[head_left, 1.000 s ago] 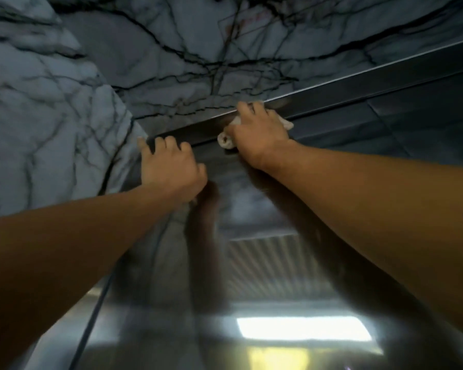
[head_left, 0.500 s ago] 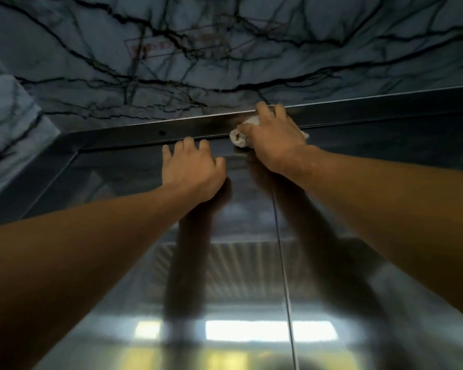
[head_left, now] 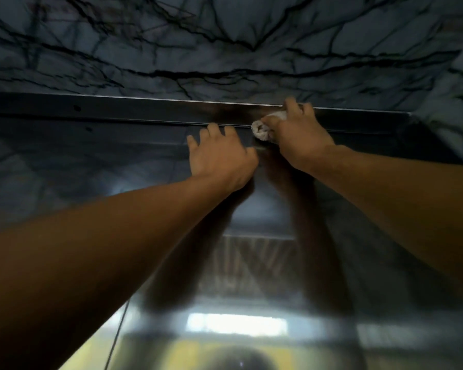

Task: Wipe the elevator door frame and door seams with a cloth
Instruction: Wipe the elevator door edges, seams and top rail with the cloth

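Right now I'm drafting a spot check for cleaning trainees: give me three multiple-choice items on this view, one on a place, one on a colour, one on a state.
1. Where is the cloth?
A. on the top strip of the door frame
B. low on the door seam
C. on the marble wall

2. What colour is the cloth?
A. blue
B. off-white
C. black

3. What is the left hand doing?
A. gripping a second cloth
B. hanging in the air, clear of the door
C. resting on the steel door panel, holding nothing

Answers: 1 A, the right hand presses the bunched cloth against the dark strip just under the veined marble wall. 2 B, the roll showing past the fingers is pale. 3 C, its fingers lie spread on the metal with no cloth under them.
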`<state>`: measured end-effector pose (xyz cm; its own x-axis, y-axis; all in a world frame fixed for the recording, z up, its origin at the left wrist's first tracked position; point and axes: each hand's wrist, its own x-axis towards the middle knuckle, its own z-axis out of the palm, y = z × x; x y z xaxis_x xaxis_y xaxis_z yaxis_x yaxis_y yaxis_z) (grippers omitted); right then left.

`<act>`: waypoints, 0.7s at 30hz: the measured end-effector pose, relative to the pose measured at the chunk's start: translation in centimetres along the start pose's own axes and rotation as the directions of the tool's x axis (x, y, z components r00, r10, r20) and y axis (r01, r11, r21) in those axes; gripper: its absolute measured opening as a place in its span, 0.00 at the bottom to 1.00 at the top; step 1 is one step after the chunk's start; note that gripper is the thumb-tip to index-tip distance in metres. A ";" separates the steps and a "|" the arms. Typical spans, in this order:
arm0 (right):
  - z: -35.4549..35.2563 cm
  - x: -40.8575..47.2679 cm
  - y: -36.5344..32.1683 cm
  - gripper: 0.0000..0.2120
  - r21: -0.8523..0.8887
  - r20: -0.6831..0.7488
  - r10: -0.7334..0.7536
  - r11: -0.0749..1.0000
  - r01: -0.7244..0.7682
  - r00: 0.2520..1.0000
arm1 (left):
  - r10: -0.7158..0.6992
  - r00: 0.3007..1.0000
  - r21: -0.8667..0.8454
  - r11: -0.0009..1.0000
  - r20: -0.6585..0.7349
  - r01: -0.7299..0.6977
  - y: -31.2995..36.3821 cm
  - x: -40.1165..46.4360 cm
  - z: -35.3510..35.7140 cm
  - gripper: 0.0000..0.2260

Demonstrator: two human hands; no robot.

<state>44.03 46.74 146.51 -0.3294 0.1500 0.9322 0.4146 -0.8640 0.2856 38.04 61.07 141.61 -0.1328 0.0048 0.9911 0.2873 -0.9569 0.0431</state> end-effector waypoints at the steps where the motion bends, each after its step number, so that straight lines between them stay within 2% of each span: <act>1: 0.0 -0.4 1.2 0.23 -0.007 -0.002 0.001 1.000 -0.001 1.000 | 0.008 1.000 -0.019 1.000 0.001 -0.008 1.4 -0.2 0.2 0.27; 8: 0.4 -3.2 10.5 0.16 -0.067 -0.027 0.113 0.991 -0.115 0.993 | 0.113 0.993 -0.107 0.988 0.019 -0.110 10.1 -0.8 1.9 0.27; 13: 0.5 -4.7 15.5 0.18 -0.085 -0.004 0.262 0.962 -0.261 0.965 | 0.153 0.988 -0.103 0.983 0.028 -0.149 12.6 -1.7 3.4 0.27; 18: 0.2 -4.5 15.8 0.21 -0.106 0.037 0.314 0.945 -0.308 0.949 | 0.137 0.991 -0.109 0.985 0.009 -0.135 12.3 -2.0 3.3 0.26; 21: -0.5 -4.8 14.5 0.23 -0.106 0.058 0.367 0.927 -0.360 0.928 | 0.135 0.990 -0.112 0.985 0.047 -0.129 12.1 -2.5 2.8 0.27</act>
<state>51.18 33.27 146.08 -0.1045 -0.1501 0.9831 0.4134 -0.9057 -0.0944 44.52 50.35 140.02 -0.0476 -0.1105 0.9927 0.1935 -0.9760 -0.0994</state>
